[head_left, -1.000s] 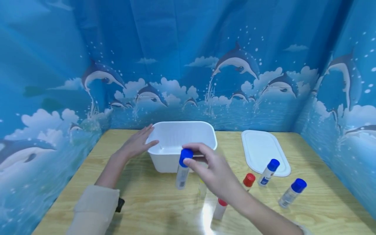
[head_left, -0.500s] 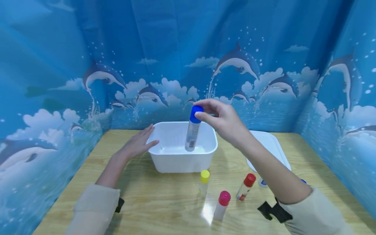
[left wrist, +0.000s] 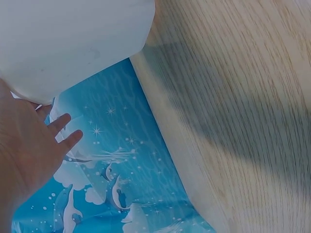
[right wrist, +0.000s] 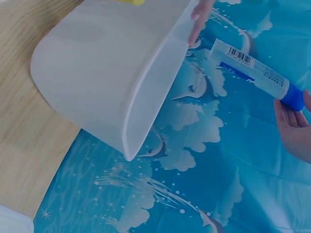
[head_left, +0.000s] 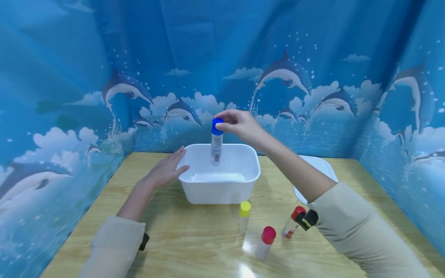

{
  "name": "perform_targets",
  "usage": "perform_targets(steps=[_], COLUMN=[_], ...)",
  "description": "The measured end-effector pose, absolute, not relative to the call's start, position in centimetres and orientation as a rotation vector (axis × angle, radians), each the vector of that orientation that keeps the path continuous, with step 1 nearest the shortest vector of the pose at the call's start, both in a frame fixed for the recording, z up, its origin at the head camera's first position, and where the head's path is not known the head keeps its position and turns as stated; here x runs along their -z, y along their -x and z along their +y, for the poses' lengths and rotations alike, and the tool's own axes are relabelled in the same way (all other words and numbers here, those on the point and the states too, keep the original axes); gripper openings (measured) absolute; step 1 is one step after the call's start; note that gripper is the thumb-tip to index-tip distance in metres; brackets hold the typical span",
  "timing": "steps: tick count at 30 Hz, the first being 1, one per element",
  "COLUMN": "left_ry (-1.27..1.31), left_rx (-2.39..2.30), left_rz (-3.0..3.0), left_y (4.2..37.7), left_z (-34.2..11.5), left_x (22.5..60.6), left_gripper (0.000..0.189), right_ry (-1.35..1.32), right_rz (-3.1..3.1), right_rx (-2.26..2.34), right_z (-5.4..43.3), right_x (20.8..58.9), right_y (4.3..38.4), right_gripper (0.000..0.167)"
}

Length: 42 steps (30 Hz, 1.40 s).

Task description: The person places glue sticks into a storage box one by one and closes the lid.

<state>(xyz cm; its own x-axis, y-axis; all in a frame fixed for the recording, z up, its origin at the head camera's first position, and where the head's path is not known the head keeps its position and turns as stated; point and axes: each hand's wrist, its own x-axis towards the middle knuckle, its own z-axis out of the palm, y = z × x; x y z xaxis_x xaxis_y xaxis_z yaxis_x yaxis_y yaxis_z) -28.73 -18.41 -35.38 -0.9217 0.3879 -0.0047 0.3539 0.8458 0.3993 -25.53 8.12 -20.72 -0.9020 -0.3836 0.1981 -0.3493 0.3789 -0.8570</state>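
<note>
My right hand pinches the blue cap of a clear glue stick between thumb and fingers. The tube hangs nearly upright over the white plastic box, its lower end in front of the far inner wall. In the right wrist view, a barcode and a blue label show on the glue stick. My left hand rests on the box's left rim with its fingers extended. The left wrist view shows that hand against the box's side, partly cut off by the frame.
A yellow-capped tube and a pink-red-capped tube stand before the box. Another red-capped tube is partly hidden by the right wrist strap. A white lid lies behind the right forearm. A dolphin-print curtain surrounds the wooden table.
My right hand has lifted the glue stick from in front of the box, then carried it left over the opening. The left hand stays on the rim.
</note>
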Motion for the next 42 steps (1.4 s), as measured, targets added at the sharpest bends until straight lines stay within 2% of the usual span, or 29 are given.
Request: perform_targets(steps=[13, 25, 32, 42], left_ry=[-0.577, -0.601, -0.598, -0.583], left_rx=[-0.627, -0.616, -0.577, -0.584], left_rz=[2.933, 2.945, 2.970, 2.975], left_y=[28.8, 28.7, 28.6, 28.6], left_z=[-18.6, -18.4, -18.4, -18.3], left_x=[35.6, 35.5, 35.4, 35.4], left_gripper=[0.071, 0.057, 0.057, 0.057], right_ry=[0.850, 0.849, 0.938, 0.925], right_rz=[2.483, 2.429, 2.428, 2.421], right_rx=[1.451, 1.252, 1.172, 1.110], right_z=[4.1, 1.6, 1.5, 0.9], right_x=[25.1, 29.7, 31.8, 33.5], right_y=[29.8, 30.2, 30.4, 30.3], right_gripper=[0.033, 0.030, 0.028, 0.030])
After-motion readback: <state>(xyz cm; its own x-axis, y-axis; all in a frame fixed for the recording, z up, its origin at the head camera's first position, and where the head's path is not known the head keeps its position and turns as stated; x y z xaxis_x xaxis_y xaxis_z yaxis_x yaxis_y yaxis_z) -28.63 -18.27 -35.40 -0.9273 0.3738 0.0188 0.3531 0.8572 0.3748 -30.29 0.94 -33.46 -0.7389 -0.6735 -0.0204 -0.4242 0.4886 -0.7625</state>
